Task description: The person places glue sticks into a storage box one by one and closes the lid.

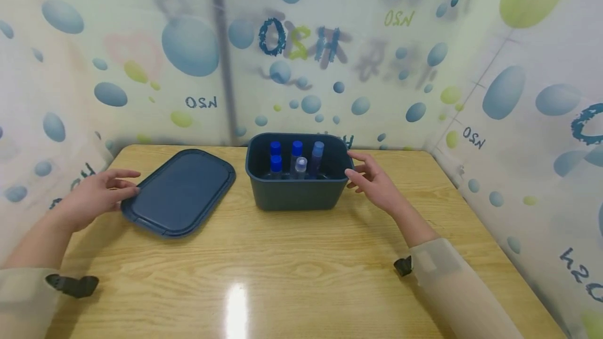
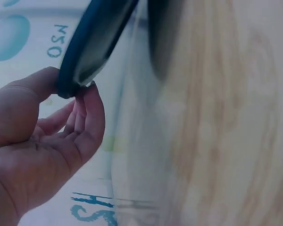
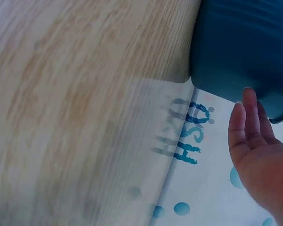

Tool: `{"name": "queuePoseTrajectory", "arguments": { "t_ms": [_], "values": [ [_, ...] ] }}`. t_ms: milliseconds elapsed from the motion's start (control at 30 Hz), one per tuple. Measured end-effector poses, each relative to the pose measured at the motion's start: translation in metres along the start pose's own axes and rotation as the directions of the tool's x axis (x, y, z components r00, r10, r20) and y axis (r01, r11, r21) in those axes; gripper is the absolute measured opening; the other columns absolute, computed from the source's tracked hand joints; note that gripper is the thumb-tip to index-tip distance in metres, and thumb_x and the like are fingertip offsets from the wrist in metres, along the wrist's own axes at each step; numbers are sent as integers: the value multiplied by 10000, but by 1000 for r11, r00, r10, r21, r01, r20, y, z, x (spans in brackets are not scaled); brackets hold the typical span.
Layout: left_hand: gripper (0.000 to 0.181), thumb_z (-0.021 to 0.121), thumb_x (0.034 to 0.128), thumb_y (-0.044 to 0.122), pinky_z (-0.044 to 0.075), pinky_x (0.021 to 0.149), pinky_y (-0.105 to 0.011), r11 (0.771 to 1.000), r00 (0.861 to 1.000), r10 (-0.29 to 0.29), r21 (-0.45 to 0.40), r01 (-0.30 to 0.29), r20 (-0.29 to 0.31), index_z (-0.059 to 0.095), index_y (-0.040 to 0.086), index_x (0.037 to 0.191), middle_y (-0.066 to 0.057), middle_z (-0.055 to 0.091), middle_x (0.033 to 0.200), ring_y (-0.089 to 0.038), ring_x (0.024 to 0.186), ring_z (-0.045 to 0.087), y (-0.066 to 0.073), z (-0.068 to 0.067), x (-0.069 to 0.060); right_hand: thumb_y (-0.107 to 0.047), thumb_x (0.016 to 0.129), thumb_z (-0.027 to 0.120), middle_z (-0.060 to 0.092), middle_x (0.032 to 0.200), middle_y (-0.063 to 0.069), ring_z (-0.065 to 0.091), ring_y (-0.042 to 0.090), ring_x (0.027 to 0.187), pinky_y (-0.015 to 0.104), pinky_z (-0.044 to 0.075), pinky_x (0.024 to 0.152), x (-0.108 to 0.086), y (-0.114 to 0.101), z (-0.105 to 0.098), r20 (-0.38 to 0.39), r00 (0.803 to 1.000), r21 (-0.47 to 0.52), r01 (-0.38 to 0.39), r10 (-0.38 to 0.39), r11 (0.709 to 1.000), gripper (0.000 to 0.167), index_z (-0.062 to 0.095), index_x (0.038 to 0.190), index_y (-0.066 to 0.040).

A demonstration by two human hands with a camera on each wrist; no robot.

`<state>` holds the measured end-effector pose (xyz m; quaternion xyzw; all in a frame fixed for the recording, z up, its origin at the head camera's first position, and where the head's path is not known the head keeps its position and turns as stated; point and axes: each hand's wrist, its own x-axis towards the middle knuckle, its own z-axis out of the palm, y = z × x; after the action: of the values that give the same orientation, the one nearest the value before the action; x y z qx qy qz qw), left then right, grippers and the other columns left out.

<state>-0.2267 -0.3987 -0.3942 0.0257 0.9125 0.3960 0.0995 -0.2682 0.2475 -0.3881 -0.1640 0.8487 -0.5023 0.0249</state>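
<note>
My left hand [image 1: 96, 195] pinches the near-left edge of a dark blue lid [image 1: 181, 192], thumb on one face and fingers on the other. In the left wrist view the lid [image 2: 92, 52] looks tilted off the table. A dark blue bin [image 1: 299, 194] without its cover stands at the back middle. Inside it, several slim tubes [image 1: 316, 158] stand upright, most with blue caps and one with a clear-looking top. My right hand [image 1: 377, 182] is at the bin's right end, its fairly straight fingers touching the outer wall [image 3: 236, 52] near the rim.
The wooden table [image 1: 282, 276] carries the bin and lid near its back edge. A patterned curtain [image 1: 292, 82] closes off the back and both sides. Black straps [image 1: 73, 285] hang at the sleeve cuffs.
</note>
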Motion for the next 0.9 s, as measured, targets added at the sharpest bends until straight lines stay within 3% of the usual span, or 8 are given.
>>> {"name": "queuePoseTrajectory", "arguments": {
  "t_ms": [167,367,600,767,800,900],
  "values": [
    [605,498,1191,304,587,820,-211,998,1000,16,-61,-15,24,376,-87,1637,222,726,1117,67,950,697,11,-1,0,-336,1154,587,633,1401,275,725,513,1138,357,576,913,-1,-1,0,1,1000,-7,-3,3,1000,587,383,1694,-228],
    [556,519,1182,344,630,807,-267,984,999,55,-172,-54,-2,415,33,1631,257,741,1067,-33,937,764,22,5,1,-355,1150,594,644,1389,261,729,509,1126,392,578,913,-1,-2,0,1,1000,0,-7,7,1000,574,402,1682,-254],
    [696,662,1103,467,585,820,-222,997,996,56,-40,-59,-66,461,98,1658,344,569,1185,99,987,671,35,6,1,-356,1150,593,641,1395,267,734,501,1118,396,576,917,-1,-2,0,5,1000,-3,-2,2,1000,581,395,1686,-252],
    [685,683,1062,564,518,824,-170,998,992,48,31,-45,-118,567,166,1607,418,604,1114,175,1014,570,49,5,1,-359,1149,594,643,1400,264,753,447,1100,399,574,921,0,-1,0,4,1000,-11,-6,6,1000,581,393,1685,-259],
    [692,681,1057,579,539,883,-220,999,991,45,35,-41,-125,572,173,1606,348,665,1169,102,1078,617,52,5,1,-360,1149,593,644,1403,263,756,435,1095,398,574,922,0,-1,0,3,1000,-13,-7,7,1000,580,393,1684,-260],
    [715,674,1043,619,532,1035,-401,999,988,35,21,-33,-153,588,180,1601,305,667,1222,-185,1322,636,62,7,2,-363,1150,592,644,1406,262,759,416,1090,396,575,923,0,-1,0,4,1000,-15,-8,8,1000,581,391,1685,-264]
  ]
}}
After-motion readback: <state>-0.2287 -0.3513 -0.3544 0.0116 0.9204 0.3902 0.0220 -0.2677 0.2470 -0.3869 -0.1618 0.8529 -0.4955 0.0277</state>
